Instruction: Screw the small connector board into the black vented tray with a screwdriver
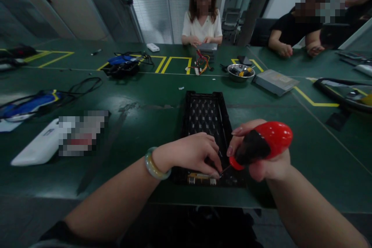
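Observation:
My right hand (273, 162) is wrapped round a screwdriver (266, 141) with a thick red and black handle. Its thin shaft slants down and left to the near end of a black plastic casing (184, 124). At the shaft's tip, the fingers of my left hand (200, 155) are pinched together; whatever they hold is too small and hidden to name. Just below those fingers, a small yellowish circuit board (199, 178) with metal connectors lies in the casing. The casing's inside has a raised, repeating pattern.
A white device (37, 143) lies to the left, beside a blurred-out flat item (85, 133). Further back are a metal bowl of tools (241, 73), a grey metal box (276, 82) and bundled cables (122, 64). Across the table, a person (202, 27) handles a wired metal unit (207, 51); another sits right.

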The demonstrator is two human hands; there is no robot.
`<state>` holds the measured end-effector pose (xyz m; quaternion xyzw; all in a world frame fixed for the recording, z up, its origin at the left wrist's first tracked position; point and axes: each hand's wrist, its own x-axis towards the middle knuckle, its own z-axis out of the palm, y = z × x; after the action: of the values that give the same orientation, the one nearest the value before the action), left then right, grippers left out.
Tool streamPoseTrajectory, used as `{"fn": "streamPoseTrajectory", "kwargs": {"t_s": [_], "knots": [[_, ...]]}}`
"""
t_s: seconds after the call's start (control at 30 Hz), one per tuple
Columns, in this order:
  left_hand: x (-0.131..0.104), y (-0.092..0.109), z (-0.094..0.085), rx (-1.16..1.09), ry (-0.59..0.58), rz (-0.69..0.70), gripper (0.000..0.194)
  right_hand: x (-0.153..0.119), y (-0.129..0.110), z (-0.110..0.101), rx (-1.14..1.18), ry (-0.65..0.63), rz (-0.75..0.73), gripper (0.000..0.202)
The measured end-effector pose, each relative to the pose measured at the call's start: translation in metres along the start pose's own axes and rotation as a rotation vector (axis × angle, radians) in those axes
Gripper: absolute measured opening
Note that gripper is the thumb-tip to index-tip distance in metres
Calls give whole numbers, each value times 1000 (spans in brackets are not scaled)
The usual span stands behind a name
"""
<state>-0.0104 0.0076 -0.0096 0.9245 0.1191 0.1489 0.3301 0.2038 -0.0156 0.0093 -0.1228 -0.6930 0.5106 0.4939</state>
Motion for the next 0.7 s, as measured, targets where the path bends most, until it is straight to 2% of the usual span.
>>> {"fn": "streamPoseTrajectory", "kwargs": {"t_s": [0.1, 0.27, 0.53, 0.7], "knots": [[-1, -1, 0, 16, 6, -6, 17, 3, 0, 3, -3, 26, 11, 65], [0, 3, -1, 46, -22, -37, 17, 7, 2, 6, 16, -10, 26, 63], [2, 5, 1, -30, 12, -45, 15, 2, -7, 12, 182, -65, 178, 63], [0, 3, 4, -57, 48, -61, 17, 1, -13, 14, 73, -45, 139, 57]]}}
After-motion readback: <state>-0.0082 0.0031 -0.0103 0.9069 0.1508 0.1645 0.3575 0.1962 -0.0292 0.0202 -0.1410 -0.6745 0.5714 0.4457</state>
